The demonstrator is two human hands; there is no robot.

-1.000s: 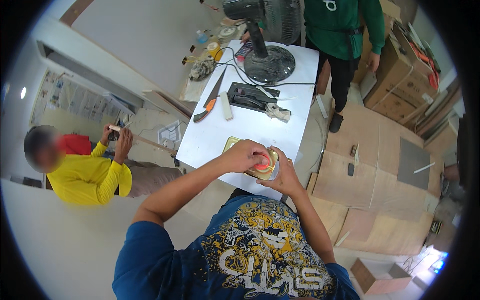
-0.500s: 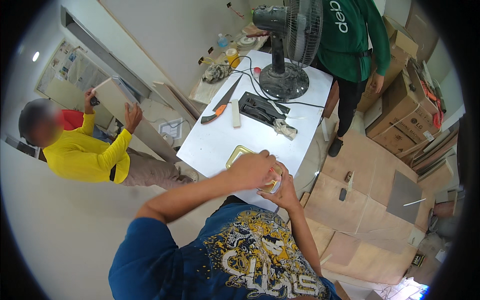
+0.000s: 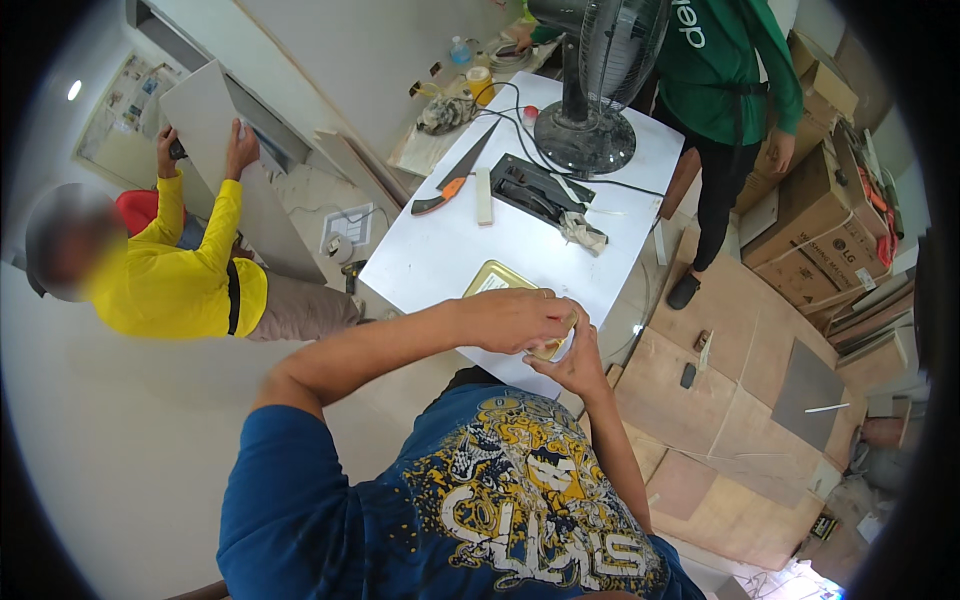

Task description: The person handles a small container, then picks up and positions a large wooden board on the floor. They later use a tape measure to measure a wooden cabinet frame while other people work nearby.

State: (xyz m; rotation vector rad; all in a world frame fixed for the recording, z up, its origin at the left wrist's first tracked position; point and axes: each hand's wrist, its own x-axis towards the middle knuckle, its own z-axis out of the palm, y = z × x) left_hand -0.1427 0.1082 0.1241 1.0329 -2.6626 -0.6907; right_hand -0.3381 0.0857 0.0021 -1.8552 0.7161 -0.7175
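Big white capitals with dark outlines run across the lower front of the blue T-shirt (image 3: pixel 400 500) near me. A few rounded white letters cross the chest of the green top (image 3: pixel 715 100) beyond the table. Dark capitals and a logo mark the cardboard box (image 3: pixel 795 262). I can't make out any print on the gold-rimmed tin (image 3: pixel 494 280).

Indoor renovation site: handsaw (image 3: pixel 455 188), brown floor sheets (image 3: pixel 765 440), leaning boards (image 3: pixel 357 172).
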